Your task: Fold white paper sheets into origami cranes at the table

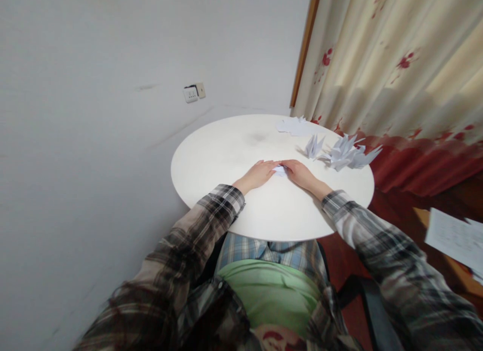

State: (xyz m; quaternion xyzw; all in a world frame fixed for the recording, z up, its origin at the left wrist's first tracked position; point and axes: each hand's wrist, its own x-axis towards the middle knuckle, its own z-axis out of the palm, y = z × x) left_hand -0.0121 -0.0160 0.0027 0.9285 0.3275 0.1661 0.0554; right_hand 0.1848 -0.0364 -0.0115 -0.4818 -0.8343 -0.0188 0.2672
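Note:
A small piece of folded white paper (279, 170) lies on the round white table, mostly covered by my fingers. My left hand (260, 173) comes in from the left, its fingers together and pinning the paper's left side. From the right, my right hand (300, 174) curves over the other side of the paper, fingertips close to those of the left. Both hands are closed on it at the tabletop. Just beyond my right hand stands a folded paper figure with pointed tips (314, 146), and further right is a cluster of similar pointed paper figures (342, 152).
The round white table (226, 139) stands against a wall with a socket (190, 93). Flat paper pieces (296, 125) lie at its far edge. A flowered curtain (396, 64) hangs at right. Printed sheets (455, 237) lie low at the right, near a black chair armrest (372, 310).

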